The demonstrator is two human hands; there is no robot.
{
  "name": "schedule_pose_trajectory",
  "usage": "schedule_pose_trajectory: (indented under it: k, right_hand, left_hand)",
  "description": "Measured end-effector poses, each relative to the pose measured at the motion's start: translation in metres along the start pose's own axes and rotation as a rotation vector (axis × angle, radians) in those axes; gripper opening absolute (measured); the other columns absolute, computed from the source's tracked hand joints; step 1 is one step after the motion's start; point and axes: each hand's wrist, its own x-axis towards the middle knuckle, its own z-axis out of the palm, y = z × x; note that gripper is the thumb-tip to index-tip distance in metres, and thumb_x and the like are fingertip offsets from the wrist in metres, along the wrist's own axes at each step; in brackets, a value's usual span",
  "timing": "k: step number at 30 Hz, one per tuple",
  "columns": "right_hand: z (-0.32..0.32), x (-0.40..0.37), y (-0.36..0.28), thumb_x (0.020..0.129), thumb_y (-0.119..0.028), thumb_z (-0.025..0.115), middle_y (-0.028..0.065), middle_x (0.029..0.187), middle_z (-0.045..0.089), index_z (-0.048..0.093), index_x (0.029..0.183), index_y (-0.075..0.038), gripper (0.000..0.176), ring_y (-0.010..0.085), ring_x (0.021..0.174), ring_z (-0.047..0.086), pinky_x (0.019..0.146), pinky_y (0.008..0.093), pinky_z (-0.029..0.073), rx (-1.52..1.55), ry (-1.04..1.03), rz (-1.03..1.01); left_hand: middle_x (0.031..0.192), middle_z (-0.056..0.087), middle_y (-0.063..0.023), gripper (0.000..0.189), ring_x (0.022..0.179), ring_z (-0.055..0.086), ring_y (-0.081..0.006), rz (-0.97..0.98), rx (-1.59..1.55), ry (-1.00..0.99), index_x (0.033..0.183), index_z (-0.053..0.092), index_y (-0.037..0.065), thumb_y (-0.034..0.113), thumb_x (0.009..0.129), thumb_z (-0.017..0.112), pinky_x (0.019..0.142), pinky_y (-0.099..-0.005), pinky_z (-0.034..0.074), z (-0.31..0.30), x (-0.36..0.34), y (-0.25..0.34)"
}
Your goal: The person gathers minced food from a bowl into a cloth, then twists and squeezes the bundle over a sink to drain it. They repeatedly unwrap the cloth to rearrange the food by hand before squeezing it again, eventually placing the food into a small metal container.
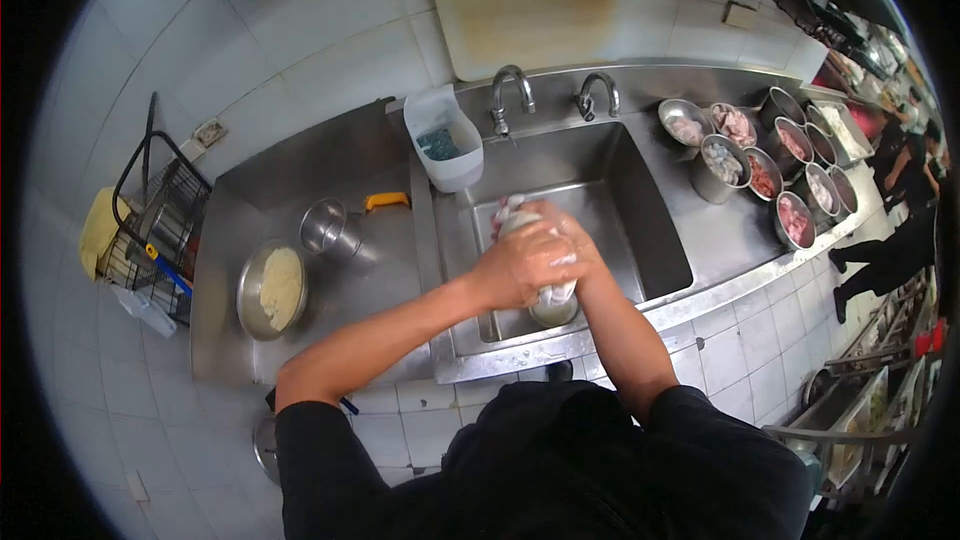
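Observation:
Over the steel sink [650,240], both hands are closed around a bunched white cloth [556,293] with red marks at its upper end. My left hand [522,265] wraps it from the left and hides much of it. Close against it, my right hand [568,230] grips from the right, its fingers partly covered. Beneath the cloth, near the front of the basin, part of a round pale object [555,314] shows; I cannot make out what it is. Two curved taps [512,90] stand behind the basin.
Several metal containers of raw meat [722,165] crowd the right counter. On the left stand a metal bowl of pale crumbly food [282,288], a metal cup [325,227] and a yellow-orange handle [387,201]. A white plastic holder [455,175] adjoins the sink. People [890,250] stand far right.

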Motion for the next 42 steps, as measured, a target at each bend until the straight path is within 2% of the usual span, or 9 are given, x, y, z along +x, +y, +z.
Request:
schedule_pose_trajectory:
  k: [6, 9, 15, 20, 29, 32, 38, 40, 42]
  right_hand:
    - [0.035, -0.018, -0.054, 0.089, -0.003, 0.048, 0.0156, 0.097, 0.064, 0.058, 0.099, -0.004, 0.014, 0.0257, 0.088, 0.066, 0.079, 0.0369, 0.057, 0.225, -0.229, -0.294]
    - [0.059, -0.022, -0.081, 0.085, 0.004, 0.048, 0.0172, 0.092, 0.061, 0.054, 0.101, 0.0, 0.018, 0.0305, 0.085, 0.064, 0.08, 0.0434, 0.057, 0.524, 0.021, -0.448]
    - [0.133, -0.053, -0.113, 0.078, 0.011, 0.048, 0.0147, 0.085, 0.061, 0.052, 0.1, 0.004, 0.023, 0.0264, 0.08, 0.065, 0.074, 0.038, 0.055, 0.003, 0.394, -1.032]
    - [0.126, -0.051, -0.112, 0.073, 0.007, 0.055, 0.0106, 0.077, 0.065, 0.061, 0.084, 0.002, 0.013, 0.0198, 0.072, 0.066, 0.071, 0.0308, 0.052, -0.672, 0.484, -1.37]
    - [0.118, -0.059, -0.129, 0.059, 0.008, 0.057, 0.0114, 0.075, 0.064, 0.063, 0.076, -0.002, 0.021, 0.0255, 0.069, 0.065, 0.065, 0.0322, 0.052, -1.467, -0.131, -1.454]
    - [0.122, -0.064, -0.123, 0.053, 0.006, 0.059, 0.0098, 0.073, 0.062, 0.063, 0.075, -0.005, 0.025, 0.0264, 0.067, 0.064, 0.06, 0.0345, 0.052, -1.52, -0.286, -1.48]
    - [0.119, -0.069, -0.11, 0.047, 0.0, 0.065, 0.0094, 0.078, 0.054, 0.058, 0.072, -0.008, 0.027, 0.0295, 0.069, 0.059, 0.058, 0.0406, 0.047, -1.717, -0.608, -1.383]
    - [0.116, -0.067, -0.105, 0.058, -0.009, 0.065, 0.0105, 0.078, 0.058, 0.055, 0.072, -0.008, 0.018, 0.029, 0.074, 0.064, 0.061, 0.0407, 0.052, -1.811, -0.744, -1.344]
    - [0.109, -0.065, -0.09, 0.062, -0.011, 0.064, 0.0102, 0.078, 0.058, 0.056, 0.072, -0.008, 0.014, 0.0284, 0.074, 0.064, 0.061, 0.0402, 0.053, -1.87, -0.807, -1.342]
  left_hand:
    - [0.092, 0.066, -0.0123, 0.033, 0.093, 0.066, -0.0305, -0.174, -0.041, 0.581, 0.094, 0.064, 0.009, 0.004, 0.065, 0.08, 0.09, -0.042, 0.053, -0.03, 0.042, 0.001]
    - [0.093, 0.063, -0.0115, 0.027, 0.091, 0.065, -0.0241, -0.368, -0.135, 0.909, 0.088, 0.06, 0.007, -0.001, 0.07, 0.079, 0.086, -0.0361, 0.053, -0.027, 0.052, -0.011]
    - [0.088, 0.063, -0.0063, 0.017, 0.082, 0.062, -0.0166, -0.718, -1.058, 1.541, 0.089, 0.058, 0.003, 0.006, 0.08, 0.073, 0.074, -0.0322, 0.051, -0.036, 0.078, -0.042]
    - [0.089, 0.065, -0.0074, 0.02, 0.082, 0.064, -0.0205, -0.863, -1.559, 1.32, 0.096, 0.063, 0.007, 0.024, 0.087, 0.063, 0.075, -0.0362, 0.054, -0.034, 0.074, -0.059]
    - [0.099, 0.067, -0.0065, 0.024, 0.092, 0.065, -0.0167, -0.766, -1.958, 0.66, 0.102, 0.064, 0.007, 0.027, 0.091, 0.057, 0.082, -0.0321, 0.053, 0.002, 0.051, -0.098]
    - [0.087, 0.065, -0.0064, 0.02, 0.079, 0.063, -0.0192, -0.921, -1.634, 0.603, 0.089, 0.063, 0.007, 0.024, 0.09, 0.051, 0.073, -0.0361, 0.052, -0.007, 0.058, -0.086]
    - [0.087, 0.066, -0.0058, 0.022, 0.085, 0.061, -0.0159, -0.709, -1.179, 0.158, 0.088, 0.068, 0.003, 0.017, 0.091, 0.052, 0.082, -0.0329, 0.048, 0.011, 0.055, -0.117]
    - [0.087, 0.068, -0.0064, 0.021, 0.086, 0.062, -0.0162, -0.703, -1.086, 0.111, 0.086, 0.07, 0.003, 0.016, 0.089, 0.053, 0.084, -0.0335, 0.048, 0.01, 0.063, -0.121]
    - [0.085, 0.068, -0.0072, 0.019, 0.084, 0.063, -0.0176, -1.147, -1.188, 0.042, 0.081, 0.071, 0.003, 0.018, 0.082, 0.059, 0.081, -0.0325, 0.048, -0.008, 0.076, -0.093]
